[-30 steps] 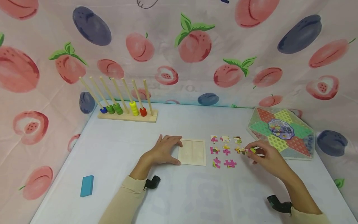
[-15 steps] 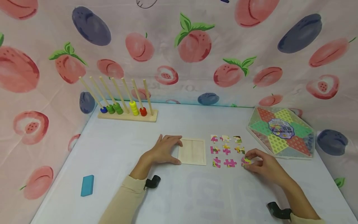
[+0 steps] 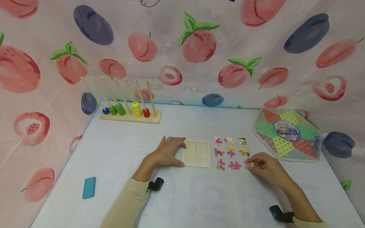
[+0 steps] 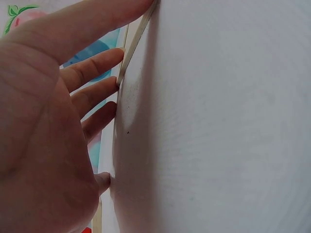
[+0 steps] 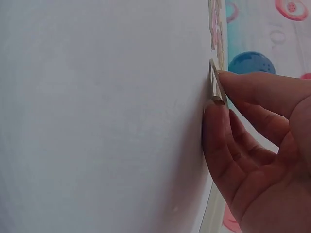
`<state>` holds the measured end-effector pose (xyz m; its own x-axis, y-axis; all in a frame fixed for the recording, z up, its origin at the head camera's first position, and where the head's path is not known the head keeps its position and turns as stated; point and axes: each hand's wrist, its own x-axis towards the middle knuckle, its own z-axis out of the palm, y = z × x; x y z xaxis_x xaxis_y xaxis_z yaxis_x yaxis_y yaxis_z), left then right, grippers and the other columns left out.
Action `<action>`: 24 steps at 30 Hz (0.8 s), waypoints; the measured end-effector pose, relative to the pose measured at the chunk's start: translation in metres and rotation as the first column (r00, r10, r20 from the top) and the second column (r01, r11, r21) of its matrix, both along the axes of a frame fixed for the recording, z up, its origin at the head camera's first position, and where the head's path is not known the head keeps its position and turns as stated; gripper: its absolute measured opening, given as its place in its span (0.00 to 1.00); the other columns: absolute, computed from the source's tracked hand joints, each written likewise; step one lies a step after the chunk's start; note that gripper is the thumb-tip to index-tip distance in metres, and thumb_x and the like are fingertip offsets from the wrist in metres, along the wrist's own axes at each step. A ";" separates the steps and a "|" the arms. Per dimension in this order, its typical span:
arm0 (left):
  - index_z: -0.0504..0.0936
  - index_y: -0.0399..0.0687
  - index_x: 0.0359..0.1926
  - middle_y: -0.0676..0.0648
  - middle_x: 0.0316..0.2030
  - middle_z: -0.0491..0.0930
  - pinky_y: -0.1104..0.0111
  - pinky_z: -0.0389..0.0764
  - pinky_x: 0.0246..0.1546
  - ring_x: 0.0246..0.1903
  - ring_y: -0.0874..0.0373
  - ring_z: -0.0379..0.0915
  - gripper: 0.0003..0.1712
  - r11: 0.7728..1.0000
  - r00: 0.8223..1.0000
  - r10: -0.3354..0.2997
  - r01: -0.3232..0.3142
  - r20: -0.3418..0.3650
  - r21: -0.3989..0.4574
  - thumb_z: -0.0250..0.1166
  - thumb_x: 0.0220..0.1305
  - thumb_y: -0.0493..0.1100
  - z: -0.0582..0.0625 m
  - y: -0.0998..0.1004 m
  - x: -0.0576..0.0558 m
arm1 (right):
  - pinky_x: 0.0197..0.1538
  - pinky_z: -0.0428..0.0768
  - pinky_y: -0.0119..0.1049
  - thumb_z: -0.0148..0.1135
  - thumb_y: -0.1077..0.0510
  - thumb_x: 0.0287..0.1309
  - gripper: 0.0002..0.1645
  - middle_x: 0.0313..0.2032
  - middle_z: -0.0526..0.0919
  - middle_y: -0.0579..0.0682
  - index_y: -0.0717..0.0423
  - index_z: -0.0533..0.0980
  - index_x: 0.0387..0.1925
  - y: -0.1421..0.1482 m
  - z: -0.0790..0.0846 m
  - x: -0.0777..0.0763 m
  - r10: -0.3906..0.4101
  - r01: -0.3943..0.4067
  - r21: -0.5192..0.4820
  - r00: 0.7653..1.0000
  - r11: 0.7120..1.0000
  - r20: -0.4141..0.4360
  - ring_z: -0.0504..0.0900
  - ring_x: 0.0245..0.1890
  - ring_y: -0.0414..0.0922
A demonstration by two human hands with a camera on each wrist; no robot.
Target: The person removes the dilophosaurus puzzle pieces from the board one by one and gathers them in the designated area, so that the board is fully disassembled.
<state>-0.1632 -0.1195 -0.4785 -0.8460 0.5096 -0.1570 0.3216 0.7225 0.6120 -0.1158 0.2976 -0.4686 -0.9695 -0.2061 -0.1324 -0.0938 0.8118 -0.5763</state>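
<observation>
A shallow wooden puzzle tray (image 3: 196,154) lies on the table with nothing in it. My left hand (image 3: 166,152) holds its left side, thumb at the near corner and fingers toward the far one; in the left wrist view the thumb and fingertips meet the tray edge (image 4: 137,41). My right hand (image 3: 267,168) pinches a pink and yellow puzzle piece (image 3: 249,164) between thumb and fingers at the near right corner of the laid-out jigsaw pieces (image 3: 234,165). In the right wrist view this piece (image 5: 216,82) is slightly tilted, close to the tabletop. The other pieces lie apart in rows.
A wooden counting rack (image 3: 130,118) with coloured rings stands at the back left. At the back right lies a hexagonal board-game box (image 3: 286,134). A blue block (image 3: 89,187) rests near the left edge. Fruit-print cloth (image 3: 182,47) walls the back and sides.
My right hand has brought the puzzle piece nearer and lowered it toward the table, below the right-hand column, and moved slightly left. My left hand has stayed at the tray.
</observation>
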 end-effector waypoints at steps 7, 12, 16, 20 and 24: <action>0.78 0.56 0.58 0.50 0.77 0.64 0.35 0.35 0.79 0.77 0.46 0.55 0.36 1.000 1.000 -0.006 0.006 -0.002 -0.002 0.82 0.48 0.54 0.000 0.000 0.000 | 0.37 0.82 0.23 0.76 0.56 0.56 0.11 0.43 0.86 0.49 0.51 0.86 0.41 -0.001 -0.001 0.001 0.002 -0.002 0.009 1.000 1.000 -0.023 0.75 0.35 0.30; 0.77 0.56 0.58 0.50 0.77 0.64 0.34 0.34 0.79 0.77 0.46 0.54 0.36 1.000 1.000 -0.008 0.008 0.001 0.006 0.82 0.48 0.53 0.001 -0.001 0.000 | 0.39 0.81 0.23 0.76 0.58 0.55 0.11 0.43 0.86 0.49 0.51 0.87 0.41 -0.002 0.000 0.000 0.004 -0.004 0.029 1.000 1.000 -0.022 0.80 0.39 0.38; 0.77 0.56 0.58 0.50 0.77 0.63 0.35 0.33 0.79 0.77 0.46 0.54 0.36 1.000 1.000 -0.010 0.010 0.006 0.004 0.82 0.48 0.53 0.002 -0.001 0.000 | 0.46 0.79 0.28 0.77 0.58 0.53 0.10 0.44 0.87 0.49 0.49 0.87 0.39 -0.003 0.000 -0.001 0.014 -0.012 0.060 0.999 0.998 -0.030 0.84 0.47 0.48; 0.77 0.56 0.59 0.50 0.78 0.63 0.35 0.33 0.79 0.78 0.46 0.53 0.36 1.000 1.000 -0.011 0.011 0.011 0.005 0.82 0.49 0.53 0.002 -0.001 0.000 | 0.46 0.77 0.30 0.77 0.58 0.53 0.10 0.44 0.86 0.49 0.49 0.87 0.39 -0.003 0.001 -0.001 0.013 -0.012 0.070 1.000 0.998 -0.027 0.83 0.50 0.52; 0.77 0.56 0.58 0.50 0.78 0.62 0.34 0.33 0.79 0.78 0.46 0.53 0.36 1.000 1.000 -0.010 0.010 0.014 0.007 0.81 0.49 0.53 0.001 -0.001 0.000 | 0.47 0.78 0.33 0.77 0.57 0.53 0.10 0.44 0.86 0.50 0.50 0.87 0.40 -0.003 0.001 -0.001 0.010 -0.009 0.070 1.000 0.997 -0.019 0.83 0.49 0.52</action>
